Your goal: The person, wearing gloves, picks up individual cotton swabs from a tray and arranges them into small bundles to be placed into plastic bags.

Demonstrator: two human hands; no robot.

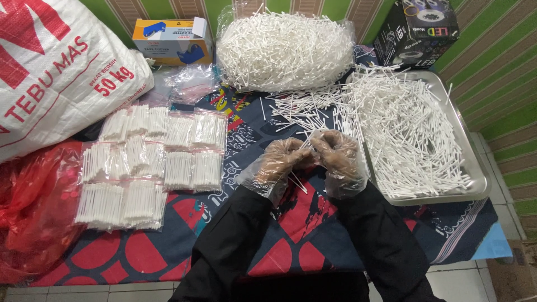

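Observation:
My left hand (278,160) and my right hand (337,155), both in loose clear plastic gloves over black sleeves, meet above the patterned cloth. Together they pinch a small bunch of thin white sticks (298,182), whose ends poke out below the left hand. Just to the right lies a metal tray (476,178) heaped with loose white sticks (407,127). More loose sticks (296,109) are scattered on the cloth just beyond my hands.
Filled clear packets of sticks (150,162) lie in rows at left. A large clear bag of sticks (284,49) sits at the back, with a yellow-blue box (171,40), a black box (418,31), a white sack (53,67) and a red plastic bag (31,207).

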